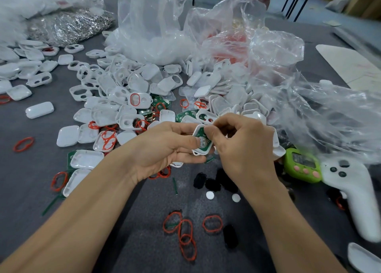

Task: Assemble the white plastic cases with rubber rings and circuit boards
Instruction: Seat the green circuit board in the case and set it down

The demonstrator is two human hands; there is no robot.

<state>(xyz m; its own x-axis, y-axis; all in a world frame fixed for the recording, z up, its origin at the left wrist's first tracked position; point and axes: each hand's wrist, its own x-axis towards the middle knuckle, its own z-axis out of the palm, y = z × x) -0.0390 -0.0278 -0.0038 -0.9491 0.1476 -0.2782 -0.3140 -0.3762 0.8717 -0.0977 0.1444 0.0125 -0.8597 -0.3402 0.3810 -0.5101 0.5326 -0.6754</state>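
Note:
My left hand [165, 147] grips a white plastic case [203, 149] from below and the side, thumb lying across its face. A green circuit board [201, 133] with a round metal dome sits inside that case. My right hand [241, 143] pinches the board's upper edge with thumb and curled fingers. A heap of white case halves [123, 91] covers the table behind my hands. Loose red rubber rings [186, 229] lie on the grey table [148, 227] in front of me. More green boards [159, 104] lie in the heap.
Crumpled clear plastic bags [268, 66] rise behind and to the right. A green timer [302, 165] and a white controller [354, 194] lie at the right. Black pads [212, 182] and two white discs [210, 195] lie below my hands. A bag of metal parts [70, 25] sits far left.

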